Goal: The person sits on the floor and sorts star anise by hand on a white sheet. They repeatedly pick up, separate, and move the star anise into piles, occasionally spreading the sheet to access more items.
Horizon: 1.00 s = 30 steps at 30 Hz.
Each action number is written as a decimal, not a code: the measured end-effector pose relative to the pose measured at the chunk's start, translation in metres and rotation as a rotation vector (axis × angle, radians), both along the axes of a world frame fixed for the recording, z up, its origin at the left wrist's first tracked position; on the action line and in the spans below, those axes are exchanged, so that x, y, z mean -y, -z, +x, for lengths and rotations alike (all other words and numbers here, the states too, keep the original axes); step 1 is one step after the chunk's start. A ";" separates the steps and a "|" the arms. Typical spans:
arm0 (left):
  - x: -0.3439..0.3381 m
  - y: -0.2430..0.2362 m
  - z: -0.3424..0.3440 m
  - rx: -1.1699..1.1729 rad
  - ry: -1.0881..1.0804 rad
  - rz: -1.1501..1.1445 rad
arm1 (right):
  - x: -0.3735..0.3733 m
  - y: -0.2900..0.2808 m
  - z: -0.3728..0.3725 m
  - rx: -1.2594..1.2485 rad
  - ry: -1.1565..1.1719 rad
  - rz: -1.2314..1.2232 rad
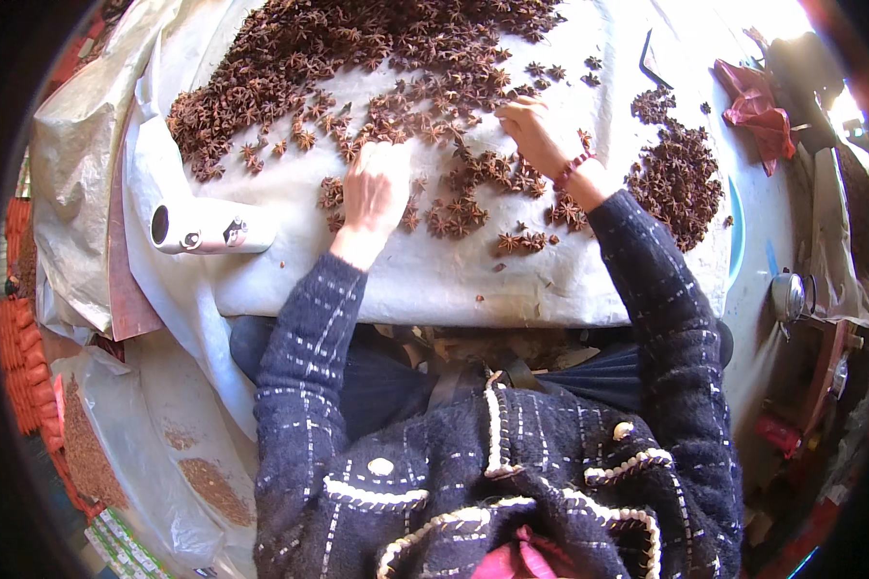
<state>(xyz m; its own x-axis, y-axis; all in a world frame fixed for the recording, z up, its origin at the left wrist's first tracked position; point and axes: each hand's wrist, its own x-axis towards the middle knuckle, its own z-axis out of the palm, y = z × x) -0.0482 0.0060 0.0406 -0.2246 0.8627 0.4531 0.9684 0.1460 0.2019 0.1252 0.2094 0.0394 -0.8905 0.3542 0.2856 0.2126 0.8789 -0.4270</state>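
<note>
Brown star anise [343, 58] lies heaped across the far part of a white-covered table. Among the loose pieces at the pile's near edge is my left hand [372, 188], its fingers curled down and closed. To its right, my right hand [533, 133] is bent at the pile's right edge with the fingers pinched together. What either set of fingertips holds is hidden. Between the hands and nearer to me lies a small scatter of star anise [459, 214]. A separate dark heap of star anise [679, 183] sits at the right side of the table.
A white cylindrical container [217, 228] lies on its side at the left. The white cloth [434, 289] runs to the table's near edge, above my lap. Dark red fabric [758, 116] and a round metal object [790, 295] are at the right. Plastic sheeting [77, 174] hangs at the left.
</note>
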 end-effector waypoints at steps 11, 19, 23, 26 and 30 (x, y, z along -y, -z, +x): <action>0.081 -0.055 0.112 0.711 0.468 -0.424 | 0.002 -0.024 -0.099 0.459 0.173 -0.047; 0.063 -0.048 0.098 0.724 0.335 -0.411 | 0.027 -0.011 -0.047 0.382 0.083 -0.189; 0.044 -0.051 0.079 0.689 0.145 -0.316 | 0.029 -0.002 -0.023 0.129 0.043 -0.185; 0.030 -0.049 0.063 0.722 0.028 -0.282 | 0.025 -0.001 -0.014 0.026 0.005 -0.213; 0.015 -0.040 0.046 0.639 -0.024 -0.262 | 0.019 0.001 -0.010 -0.079 -0.084 -0.203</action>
